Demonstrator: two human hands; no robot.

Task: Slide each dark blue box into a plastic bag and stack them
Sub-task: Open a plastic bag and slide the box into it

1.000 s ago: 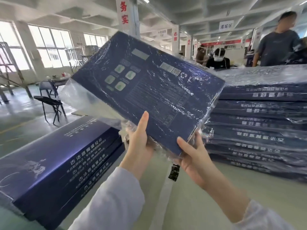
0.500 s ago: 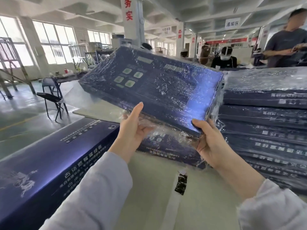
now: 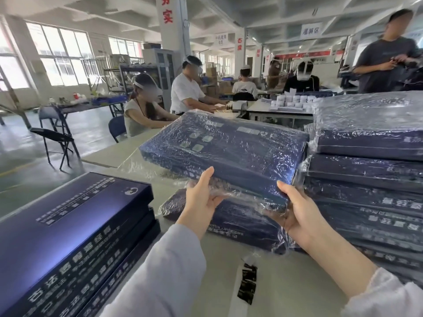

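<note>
Above the pale tabletop (image 3: pixel 286 282), in the head view, I see a flat dark blue cardboard box (image 3: pixel 229 154) held in the air. It is wrapped in a crinkled clear plastic bag (image 3: pixel 142 167) whose loose end trails off its far left side. The left hand (image 3: pixel 201 200) grips the box's near edge, thumb lying along the top face and fingers curled underneath through the plastic. The right hand (image 3: pixel 297 213) clamps the near right corner the same way, thumb on top and fingers below (I cannot tell how far they reach). The box tilts slightly, its right end just beside a tall stack of bagged dark blue boxes (image 3: pixel 370 184) on the right of the tabletop. Directly under the held box lies another bagged dark blue box (image 3: pixel 240 225), flat on the tabletop. On the left sits a stack of bare dark blue boxes with pale lettering (image 3: pixel 75 225), not in plastic. A small strip of black scraps (image 3: pixel 247 284) lies near the forearms. Beyond, several people sit at other tables, and a black folding chair (image 3: pixel 57 143) stands on the floor.
</note>
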